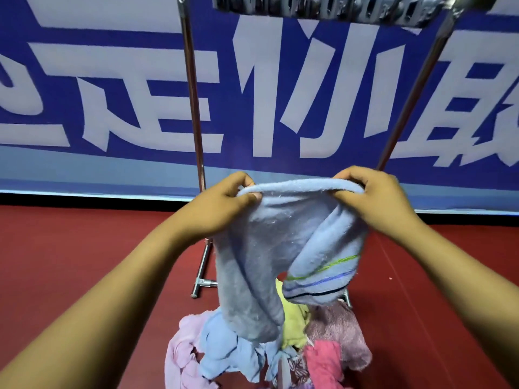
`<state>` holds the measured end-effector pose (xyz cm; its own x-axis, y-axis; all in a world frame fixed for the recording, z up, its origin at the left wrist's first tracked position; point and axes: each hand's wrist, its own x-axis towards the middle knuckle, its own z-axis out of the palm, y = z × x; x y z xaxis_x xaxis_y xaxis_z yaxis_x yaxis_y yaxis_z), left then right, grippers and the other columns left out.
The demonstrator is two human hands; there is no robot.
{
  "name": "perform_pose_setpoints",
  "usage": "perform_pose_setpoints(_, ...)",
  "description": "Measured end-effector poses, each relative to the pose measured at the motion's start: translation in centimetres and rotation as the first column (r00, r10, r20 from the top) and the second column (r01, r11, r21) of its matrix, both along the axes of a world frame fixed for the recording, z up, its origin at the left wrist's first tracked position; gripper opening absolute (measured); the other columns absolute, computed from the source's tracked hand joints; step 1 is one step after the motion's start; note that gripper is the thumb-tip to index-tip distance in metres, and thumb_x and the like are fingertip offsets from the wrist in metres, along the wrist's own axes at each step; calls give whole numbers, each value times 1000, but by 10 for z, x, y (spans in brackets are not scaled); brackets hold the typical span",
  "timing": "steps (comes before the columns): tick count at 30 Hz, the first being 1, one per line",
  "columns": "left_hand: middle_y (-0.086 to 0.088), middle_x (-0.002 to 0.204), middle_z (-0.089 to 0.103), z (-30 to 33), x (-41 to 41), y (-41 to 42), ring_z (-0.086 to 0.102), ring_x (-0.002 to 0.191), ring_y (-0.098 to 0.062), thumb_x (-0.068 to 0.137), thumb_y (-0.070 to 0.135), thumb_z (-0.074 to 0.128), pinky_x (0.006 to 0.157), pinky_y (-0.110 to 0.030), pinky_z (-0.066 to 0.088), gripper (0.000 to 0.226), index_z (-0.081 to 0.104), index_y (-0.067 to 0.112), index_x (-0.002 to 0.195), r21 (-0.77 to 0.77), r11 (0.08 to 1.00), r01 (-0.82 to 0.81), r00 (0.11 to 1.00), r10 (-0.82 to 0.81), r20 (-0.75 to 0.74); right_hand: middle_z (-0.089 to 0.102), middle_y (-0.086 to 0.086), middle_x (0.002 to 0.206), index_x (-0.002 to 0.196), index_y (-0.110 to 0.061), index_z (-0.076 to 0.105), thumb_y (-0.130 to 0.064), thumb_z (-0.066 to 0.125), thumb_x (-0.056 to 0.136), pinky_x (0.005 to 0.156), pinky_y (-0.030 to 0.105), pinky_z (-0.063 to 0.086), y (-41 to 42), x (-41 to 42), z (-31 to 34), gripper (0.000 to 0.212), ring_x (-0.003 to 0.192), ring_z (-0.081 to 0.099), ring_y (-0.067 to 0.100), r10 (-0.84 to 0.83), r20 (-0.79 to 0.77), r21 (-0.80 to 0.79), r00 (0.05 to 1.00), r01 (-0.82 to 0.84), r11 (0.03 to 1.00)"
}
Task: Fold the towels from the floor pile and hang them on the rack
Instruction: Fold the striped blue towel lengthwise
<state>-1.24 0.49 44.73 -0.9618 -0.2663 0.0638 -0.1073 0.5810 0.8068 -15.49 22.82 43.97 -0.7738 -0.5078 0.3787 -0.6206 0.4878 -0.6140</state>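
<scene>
A blue banner (112,88) with big white characters fills the wall ahead of me, and red floor (70,262) runs from its foot back under my arms. The rack's (193,108) two chrome uprights rise just beyond my knuckles, one behind each hand, and its top bar crosses high above my fingers at the upper edge of view, blurred.

I hold one blue towel (280,226) up between my hands. My left hand (222,203) pinches one end of its upper edge, thumb on the near side and fingers curled over the far side. My right hand (379,197) does the same at the other end, fingers folded down over the rolled hem. Both are closed firmly on cloth, neither slack.

The edge runs straight from one thumb to the other, side to side and roughly parallel to the bar overhead. Everything else hangs below my fingers: a long plain tail drops under the left hand, and a shorter, twisted part with green and dark stripes hangs under the right. So the long axis is vertical and the cloth is uneven, not squared.

The pile (266,346) lies directly beneath, pink, yellow and pale blue, and the long tail touches or nearly touches it; I cannot tell which.

I judge that folding comes next, and that the twist under my right hand must be shaken out first. The bar is up and away from both hands, about equally far from each.
</scene>
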Motion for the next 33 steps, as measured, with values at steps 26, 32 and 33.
perform_pose_setpoints(26,-2,81,61,-16,-7,-15,49,66,-17,92,13,56,59,-28,37,3,54,11,93,-49,958,-283,958,284,25,69,7,90,91,-4,65,-3,51,87,70,26,43,46,-27,8,15,88,61,25,-4,169,203,986,-31,979)
perform_pose_setpoints(32,5,132,54,2,-15,27,51,121,-9,88,20,68,102,-31,42,42,45,23,123,131,990,55,998,-55,-7,67,-7,89,90,-21,64,5,45,79,77,22,45,-6,4,25,34,86,60,9,241,132,155,961,-260,953)
perform_pose_setpoints(33,6,133,52,7,-19,34,49,123,-8,84,27,73,104,-31,42,59,40,24,132,175,979,107,994,-112,17,67,-10,85,86,-24,65,5,46,76,72,17,45,-15,9,28,36,80,59,2,238,130,122,963,-253,960)
